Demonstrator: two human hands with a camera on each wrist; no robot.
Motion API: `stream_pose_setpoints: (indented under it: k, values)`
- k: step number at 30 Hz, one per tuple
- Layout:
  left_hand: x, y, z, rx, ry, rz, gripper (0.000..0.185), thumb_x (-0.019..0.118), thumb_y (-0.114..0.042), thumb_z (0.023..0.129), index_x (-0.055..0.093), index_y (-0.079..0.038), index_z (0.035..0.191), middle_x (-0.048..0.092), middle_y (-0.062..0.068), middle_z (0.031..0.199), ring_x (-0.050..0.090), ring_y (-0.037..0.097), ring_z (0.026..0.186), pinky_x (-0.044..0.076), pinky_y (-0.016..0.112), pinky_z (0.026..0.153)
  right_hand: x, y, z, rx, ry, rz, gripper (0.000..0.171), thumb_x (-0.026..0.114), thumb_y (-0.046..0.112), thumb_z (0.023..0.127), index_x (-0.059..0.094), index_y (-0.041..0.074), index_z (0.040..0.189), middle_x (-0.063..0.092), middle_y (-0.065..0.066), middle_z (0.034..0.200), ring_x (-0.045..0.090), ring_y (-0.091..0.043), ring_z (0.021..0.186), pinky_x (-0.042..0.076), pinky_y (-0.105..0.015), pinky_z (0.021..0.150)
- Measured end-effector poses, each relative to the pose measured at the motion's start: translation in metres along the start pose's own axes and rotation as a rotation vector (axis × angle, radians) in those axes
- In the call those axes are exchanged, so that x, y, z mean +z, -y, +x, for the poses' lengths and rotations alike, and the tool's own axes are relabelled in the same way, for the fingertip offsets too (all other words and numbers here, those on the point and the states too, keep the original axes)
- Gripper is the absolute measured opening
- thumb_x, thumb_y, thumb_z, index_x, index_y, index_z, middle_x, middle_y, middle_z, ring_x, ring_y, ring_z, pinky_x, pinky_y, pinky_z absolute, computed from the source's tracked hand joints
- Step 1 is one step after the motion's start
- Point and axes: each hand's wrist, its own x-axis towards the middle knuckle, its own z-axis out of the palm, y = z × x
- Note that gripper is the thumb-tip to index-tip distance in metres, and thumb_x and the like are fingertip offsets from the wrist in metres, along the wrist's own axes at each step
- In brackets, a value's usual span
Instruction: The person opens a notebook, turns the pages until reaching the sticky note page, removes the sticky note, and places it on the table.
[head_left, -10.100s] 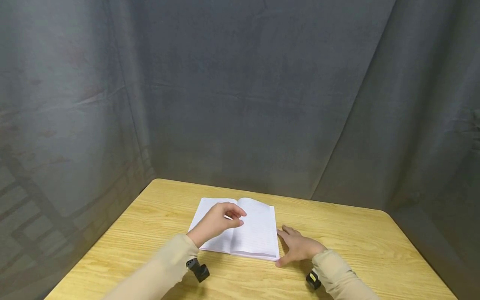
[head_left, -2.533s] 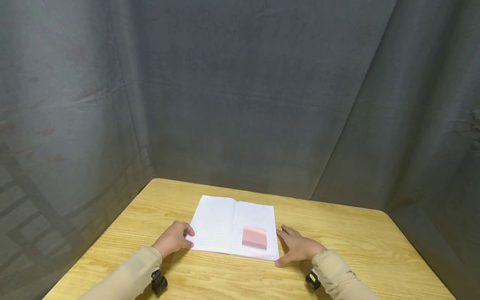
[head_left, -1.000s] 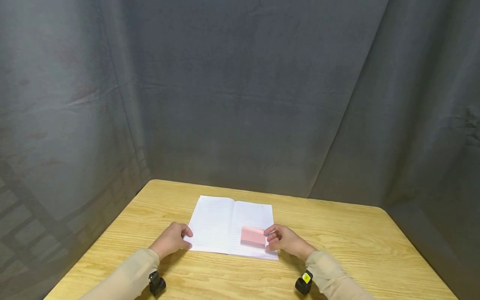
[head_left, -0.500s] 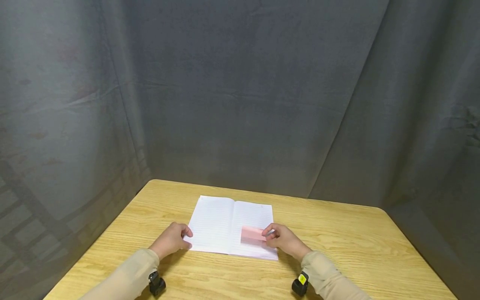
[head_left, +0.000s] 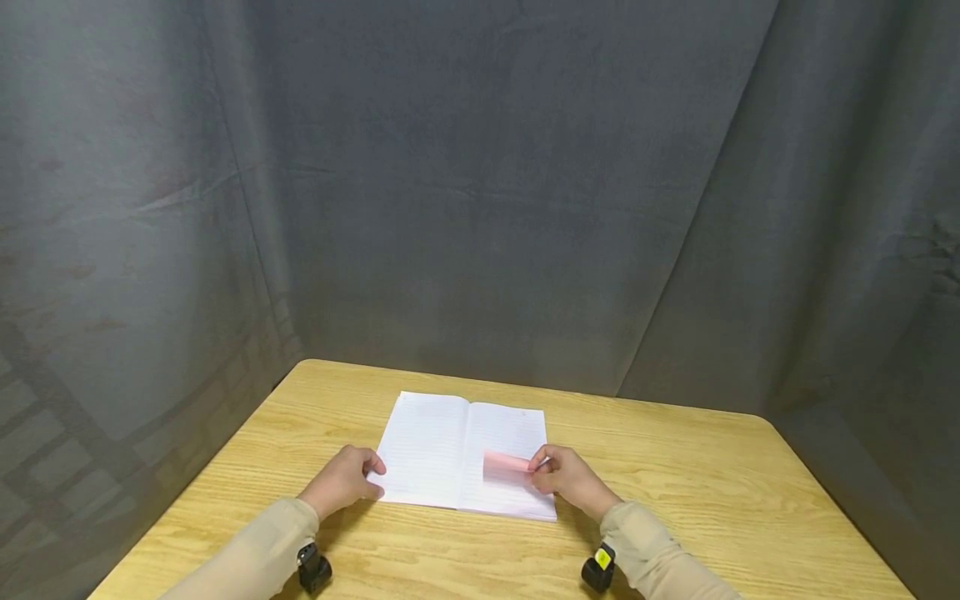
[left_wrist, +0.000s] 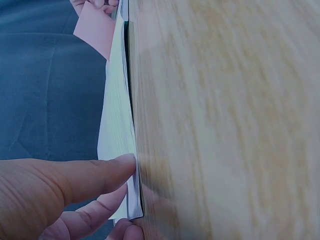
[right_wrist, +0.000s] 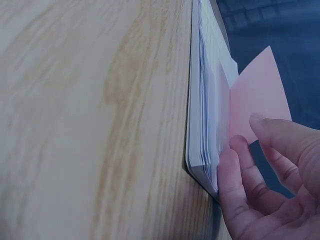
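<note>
Wooden surface [head_left: 675, 467] runs wide and bare to the right of the notebook [head_left: 431, 446], with more room behind it up to the grey curtain [head_left: 480, 208]; the notebook lies open near the front edge, between the two hands. Left hand [head_left: 341, 483] rests at the notebook's left edge, its grip loosely curled: the wrist view shows the thumb [left_wrist: 85, 175] laid on the page stack and fingers tucked at the edge below it. Right hand [head_left: 566, 479] sits at the right edge, its grip closed in a pinch on a pink note [head_left: 506, 461], thumb and fingertips [right_wrist: 272, 130] holding its near corner. That note is plain, unmarked and lifted off the right page, tilted up at an angle. Lined white pages lie flat.
</note>
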Motion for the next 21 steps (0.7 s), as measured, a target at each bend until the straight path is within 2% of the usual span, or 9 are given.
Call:
stream_pose_setpoints:
  k: [9, 16, 21]
  values:
    - [-0.0004, 0.0008, 0.0005, -0.001, 0.013, -0.005, 0.024, 0.08, 0.001, 0.07, 0.066, -0.003, 0.089, 0.056, 0.006, 0.085, 0.048, 0.019, 0.077, 0.046, 0.034, 0.07, 0.0009, 0.0009, -0.0016, 0.013, -0.03, -0.019, 0.015, 0.066, 0.001, 0.087, 0.056, -0.008, 0.092, 0.056, -0.003, 0.074, 0.054, -0.014, 0.071, 0.054, -0.027, 0.065]
    - [0.0003, 0.0015, 0.001, -0.002, 0.007, -0.015, 0.024, 0.08, 0.002, 0.069, 0.065, -0.003, 0.088, 0.054, 0.005, 0.082, 0.048, 0.019, 0.075, 0.044, 0.033, 0.068, 0.0006, 0.0021, -0.0012, 0.029, -0.029, -0.019, 0.013, 0.066, 0.0, 0.086, 0.056, -0.007, 0.091, 0.054, -0.002, 0.075, 0.053, -0.014, 0.072, 0.055, -0.028, 0.068]
    - [0.0001, 0.0004, 0.0006, 0.001, 0.008, -0.011, 0.025, 0.081, 0.002, 0.069, 0.065, -0.003, 0.088, 0.055, 0.005, 0.082, 0.048, 0.019, 0.076, 0.045, 0.034, 0.069, 0.0006, 0.0029, -0.0019, 0.038, -0.026, -0.027, 0.013, 0.066, 0.0, 0.086, 0.056, -0.007, 0.091, 0.053, -0.002, 0.075, 0.051, -0.013, 0.072, 0.052, -0.025, 0.066]
